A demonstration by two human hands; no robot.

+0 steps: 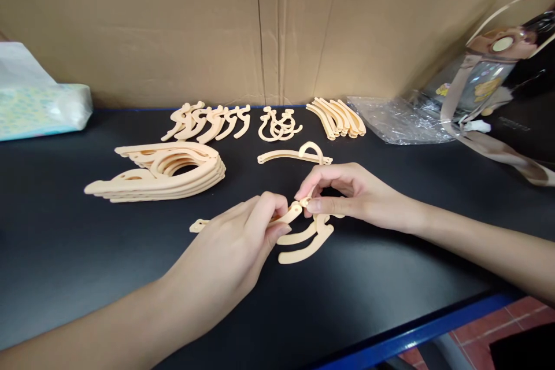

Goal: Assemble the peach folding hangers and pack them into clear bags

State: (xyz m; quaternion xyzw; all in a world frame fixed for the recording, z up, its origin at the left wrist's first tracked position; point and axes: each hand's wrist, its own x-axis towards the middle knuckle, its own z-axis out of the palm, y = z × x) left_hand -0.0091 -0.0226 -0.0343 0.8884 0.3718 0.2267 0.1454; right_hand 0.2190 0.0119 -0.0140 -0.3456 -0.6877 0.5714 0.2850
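My left hand (243, 237) is closed around a cream plastic hanger bar (293, 212), slightly curved. One end of it sticks out beyond the thumb, the other shows behind the knuckles. A cream hanger hook (311, 149) is pinched between the thumb and fingers of my right hand (347, 196), its curve rising above them. The base of the hook meets the bar's end; whether they are joined I cannot tell. Just below the hands, two curved hanger arms (307, 250) lie on the black table (347, 312). Behind my right hand rests another long bar (277, 155).
Left of my hands stands a stack of folding hangers (195, 179). Along the back lie several hanger arms (212, 127), loose hooks (277, 130) and long bars (338, 118). Clear plastic bags (399, 121), a strapped bottle (489, 75) and a tissue pack (47, 110) flank them.
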